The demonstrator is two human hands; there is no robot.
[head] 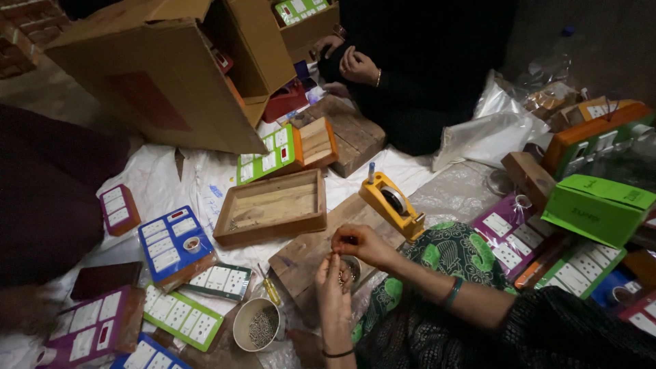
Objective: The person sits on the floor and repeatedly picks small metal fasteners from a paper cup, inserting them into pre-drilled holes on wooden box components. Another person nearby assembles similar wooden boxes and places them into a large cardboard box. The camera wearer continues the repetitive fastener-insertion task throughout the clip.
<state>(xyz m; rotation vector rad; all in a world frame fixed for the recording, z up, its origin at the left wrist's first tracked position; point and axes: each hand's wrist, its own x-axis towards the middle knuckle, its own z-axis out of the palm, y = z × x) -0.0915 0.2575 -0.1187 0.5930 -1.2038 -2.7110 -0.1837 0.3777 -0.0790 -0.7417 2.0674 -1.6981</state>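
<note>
— So, what are the two hands doing?

— Right hand (361,244) is pinched shut on a small dark piece, too tiny to tell what. Left hand (333,281) is held upright just below it, fingers curled around a few small metal bits; their fingertips nearly touch.

— What sits under them?

— A small metal bowl (353,268), partly hidden behind the left hand, resting on a wooden board (301,256) that lies on the floor sheet.

— And close by?

— Just beyond the right hand stands a yellow tape dispenser (391,201). To the left of the left hand lies a yellow-handled screwdriver (268,285), and below that a round tub of screws (257,324). Farther out from the hands is an empty wooden tray (272,207), with a blue switch board (169,240) and a green switch board (182,318) off to the left side.

— Anyone else?

— Another person's hands (350,60) are well beyond, near a big cardboard box (164,75).
</note>
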